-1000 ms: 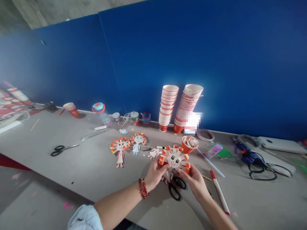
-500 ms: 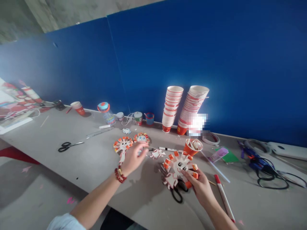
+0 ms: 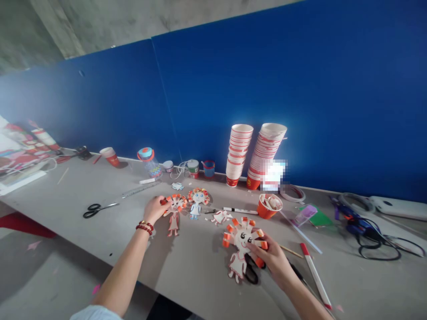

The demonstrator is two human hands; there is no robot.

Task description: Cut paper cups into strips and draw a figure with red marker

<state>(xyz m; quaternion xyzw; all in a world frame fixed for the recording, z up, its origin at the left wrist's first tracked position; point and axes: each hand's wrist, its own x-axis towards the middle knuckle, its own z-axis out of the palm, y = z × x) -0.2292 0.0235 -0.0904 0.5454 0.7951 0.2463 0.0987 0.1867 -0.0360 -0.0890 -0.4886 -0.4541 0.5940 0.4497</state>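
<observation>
My right hand (image 3: 271, 255) pinches a paper doll (image 3: 243, 242) by the right side of its head. This doll has a drawn smiling face, curled orange strips round the head and a white dress body. Black-handled scissors (image 3: 251, 275) lie partly hidden behind it. My left hand (image 3: 156, 209), with red bead bracelets, closes on the left edge of a second paper doll (image 3: 173, 218) in a pinkish dress. Just right of that one lies a third paper doll (image 3: 196, 202) with blue eyes and a blue-edged dress. A loose paper body cutout (image 3: 220, 217) lies between the dolls.
Two stacks of paper cups (image 3: 239, 153) stand against the blue partition (image 3: 207, 89). A cup of scraps (image 3: 269, 206), a red-capped marker (image 3: 315, 275) and a blue glue gun (image 3: 362, 229) are at right. Other scissors (image 3: 98, 209) and a ruler (image 3: 142, 189) lie left.
My left hand has moved left and taken hold of the second doll's head edge. The doll in my right hand has turned more upright, with its body now hanging below the head.
</observation>
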